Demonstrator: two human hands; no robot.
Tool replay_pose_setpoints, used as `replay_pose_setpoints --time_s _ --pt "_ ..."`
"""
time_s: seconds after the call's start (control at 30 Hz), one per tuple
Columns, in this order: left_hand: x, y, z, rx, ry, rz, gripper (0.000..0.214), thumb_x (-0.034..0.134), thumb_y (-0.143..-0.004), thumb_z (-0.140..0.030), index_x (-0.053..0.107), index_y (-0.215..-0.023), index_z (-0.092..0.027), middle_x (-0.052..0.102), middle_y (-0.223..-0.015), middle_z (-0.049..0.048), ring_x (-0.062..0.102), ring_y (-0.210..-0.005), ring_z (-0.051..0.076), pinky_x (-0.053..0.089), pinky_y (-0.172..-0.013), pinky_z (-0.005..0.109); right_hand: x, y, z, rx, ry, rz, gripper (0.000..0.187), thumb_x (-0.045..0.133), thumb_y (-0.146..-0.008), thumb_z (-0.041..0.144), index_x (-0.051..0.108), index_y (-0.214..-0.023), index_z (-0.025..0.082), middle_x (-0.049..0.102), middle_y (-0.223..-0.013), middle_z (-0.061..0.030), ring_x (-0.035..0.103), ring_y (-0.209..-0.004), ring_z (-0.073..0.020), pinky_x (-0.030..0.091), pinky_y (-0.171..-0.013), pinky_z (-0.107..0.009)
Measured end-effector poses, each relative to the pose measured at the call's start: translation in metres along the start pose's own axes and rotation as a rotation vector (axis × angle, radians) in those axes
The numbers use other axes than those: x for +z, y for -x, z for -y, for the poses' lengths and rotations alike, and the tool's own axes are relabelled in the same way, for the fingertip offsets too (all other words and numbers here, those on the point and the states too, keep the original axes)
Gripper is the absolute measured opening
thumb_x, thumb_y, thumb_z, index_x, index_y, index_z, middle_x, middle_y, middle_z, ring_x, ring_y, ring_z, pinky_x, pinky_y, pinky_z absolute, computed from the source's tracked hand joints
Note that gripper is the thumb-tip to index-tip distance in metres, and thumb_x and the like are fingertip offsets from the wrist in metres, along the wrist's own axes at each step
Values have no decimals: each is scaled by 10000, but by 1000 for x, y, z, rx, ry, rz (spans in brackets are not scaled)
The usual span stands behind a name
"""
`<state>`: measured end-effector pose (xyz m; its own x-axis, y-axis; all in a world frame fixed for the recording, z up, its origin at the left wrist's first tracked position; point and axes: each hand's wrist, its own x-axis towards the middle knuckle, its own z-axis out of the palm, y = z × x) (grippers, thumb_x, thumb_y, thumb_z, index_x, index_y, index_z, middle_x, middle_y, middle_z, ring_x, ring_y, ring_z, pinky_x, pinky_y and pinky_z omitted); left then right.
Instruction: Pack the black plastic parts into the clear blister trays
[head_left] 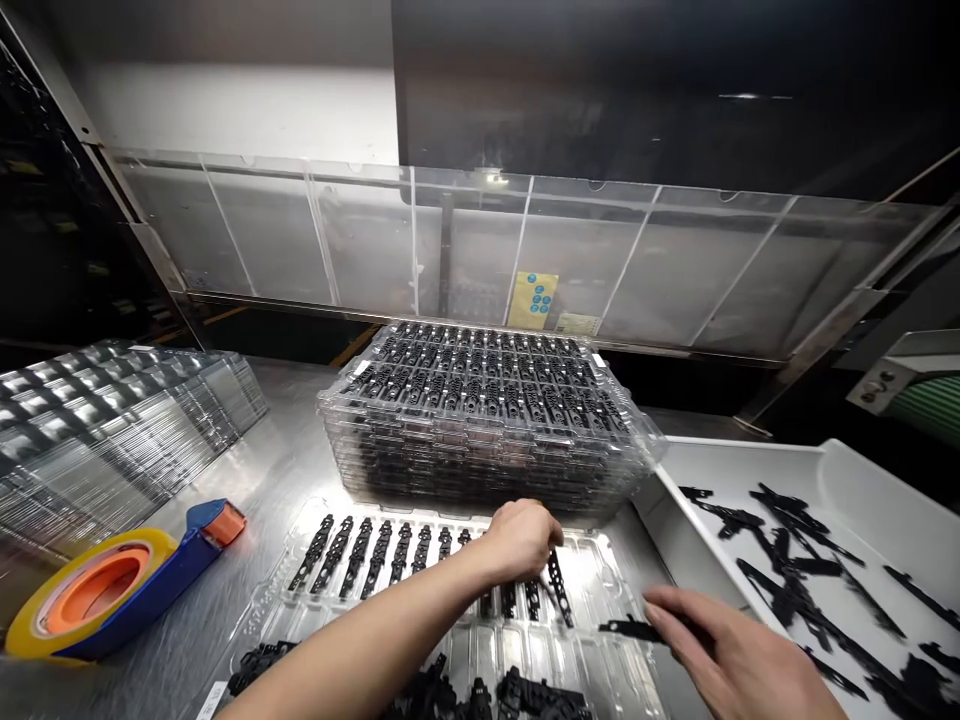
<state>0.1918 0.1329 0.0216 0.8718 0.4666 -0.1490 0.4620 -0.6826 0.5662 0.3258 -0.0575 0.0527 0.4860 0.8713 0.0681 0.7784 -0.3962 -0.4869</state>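
A clear plastic tray (pixel 600 565) lies on the metal table in front of me, its slots partly filled with small black plastic parts (pixel 360 555). My left hand (pixel 521 540) reaches across the tray, fingers curled down onto the parts near its middle row. My right hand (pixel 739 655) is at the tray's right edge and pinches a long black part (pixel 626 628) between thumb and fingers. More loose black parts (pixel 525 695) lie heaped at the tray's near edge.
A stack of filled clear trays (pixel 487 420) stands behind the tray. A white bin (pixel 847 470) with loose black parts sits at the right. Empty clear trays (pixel 97 430) are piled at the left, beside a tape dispenser (pixel 120 585). A clear panel (pixel 450 250) backs the table.
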Motion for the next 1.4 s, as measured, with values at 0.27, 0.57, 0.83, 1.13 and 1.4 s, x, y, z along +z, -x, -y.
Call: replay_pose_setpoints --time_s 0.27,0.57,0.83,1.13,1.4 --pt "16 3 -1 24 -216 -74 204 524 -800 -136 657 -950 -174 607 -967 104 568 -892 241 479 -726 326 32 -79 26 -73 139 242 373 451 -851 414 571 -544 239 600 -499 -4 557 -471 -161 313 -447 -255" --pt "36 27 -3 119 -274 -158 177 585 -828 -318 633 -834 -147 581 -938 96 464 -922 247 422 -781 365 67 -64 8 -153 108 106 313 404 -881 372 681 -943 240 696 -995 -58 646 -908 -221 466 -764 -325" --pt "38 28 -8 80 -262 -173 176 543 -804 -261 624 -893 -132 583 -958 105 469 -906 253 414 -746 380 76 -41 -3 -336 31 117 293 460 -835 195 657 -1042 258 669 -1114 -12 608 -1040 -162 476 -897 -280" --pt "35 34 -9 74 -260 -160 165 542 -827 -256 641 -873 -133 608 -963 104 473 -929 249 408 -779 371 92 -29 -26 -410 50 -60 266 450 -895 315 642 -1069 253 686 -1076 -34 622 -1025 -193 516 -857 -328" --pt "33 36 -10 77 -279 -152 202 572 -828 -307 661 -875 -132 620 -982 105 478 -956 256 409 -808 372 101 -28 -42 -446 146 -218 259 457 -895 378 637 -1056 285 678 -1067 -10 548 -1103 -259 466 -870 -421"
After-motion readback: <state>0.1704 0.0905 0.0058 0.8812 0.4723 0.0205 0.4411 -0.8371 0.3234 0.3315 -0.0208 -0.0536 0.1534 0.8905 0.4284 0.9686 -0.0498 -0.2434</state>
